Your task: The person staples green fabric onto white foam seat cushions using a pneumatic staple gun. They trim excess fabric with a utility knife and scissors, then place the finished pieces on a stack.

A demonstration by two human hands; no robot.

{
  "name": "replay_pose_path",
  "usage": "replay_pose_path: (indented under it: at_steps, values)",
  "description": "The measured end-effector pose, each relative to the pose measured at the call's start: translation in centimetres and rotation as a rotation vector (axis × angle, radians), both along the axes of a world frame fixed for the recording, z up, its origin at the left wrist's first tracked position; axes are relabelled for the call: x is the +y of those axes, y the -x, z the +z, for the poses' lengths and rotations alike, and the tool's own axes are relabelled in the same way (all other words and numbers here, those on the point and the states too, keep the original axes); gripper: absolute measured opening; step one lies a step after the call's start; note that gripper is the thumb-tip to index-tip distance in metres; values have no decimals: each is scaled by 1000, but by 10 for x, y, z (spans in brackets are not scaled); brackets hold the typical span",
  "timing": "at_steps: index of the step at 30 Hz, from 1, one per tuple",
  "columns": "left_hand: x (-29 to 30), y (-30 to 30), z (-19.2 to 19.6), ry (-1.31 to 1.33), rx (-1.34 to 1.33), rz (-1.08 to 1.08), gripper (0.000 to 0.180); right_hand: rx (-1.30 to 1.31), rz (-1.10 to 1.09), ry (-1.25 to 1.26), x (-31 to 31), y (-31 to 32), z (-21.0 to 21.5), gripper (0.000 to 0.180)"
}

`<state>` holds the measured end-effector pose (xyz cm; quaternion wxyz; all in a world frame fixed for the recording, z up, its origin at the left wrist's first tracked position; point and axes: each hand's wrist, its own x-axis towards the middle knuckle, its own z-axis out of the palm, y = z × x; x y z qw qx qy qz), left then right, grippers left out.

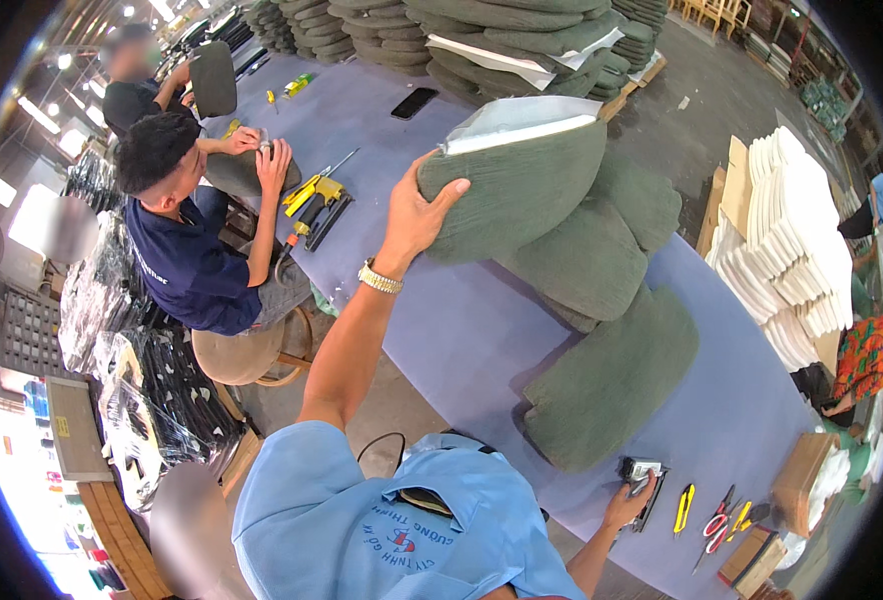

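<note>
My left hand (417, 212) grips the left edge of a dark green upholstered seat cushion (522, 190), thumb on its front face. The cushion is raised and tilted above the table, with a white layer showing along its upper edge. At the near right of the table, my right hand (626, 504) is closed on a black and silver staple gun (644, 468), partly hidden by the fingers. Between my hands, another green cushion (617, 375) lies flat. More green cushions (587, 250) overlap just beyond it, partly behind the raised one.
A yellow utility knife (684, 508) and red-handled scissors (718, 524) lie right of my right hand. Tall cushion stacks (522, 50) and a phone (415, 103) are at the far side. On the left, a co-worker (192, 230) sits near a yellow-black staple gun (328, 212).
</note>
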<state>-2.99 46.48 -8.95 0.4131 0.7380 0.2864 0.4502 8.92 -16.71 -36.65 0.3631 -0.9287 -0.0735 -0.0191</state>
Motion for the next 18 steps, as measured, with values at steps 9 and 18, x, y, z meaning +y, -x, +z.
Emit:
replay_pose_path:
  at_steps: [9, 18]
  values:
    - [-21, 20, -16, 24, 174, -17, 78, 5, -4, 42, 1, 0, 2, 72]
    - [-61, 12, -17, -397, 261, -264, 78, 35, -22, -15, 2, 0, 7, 73]
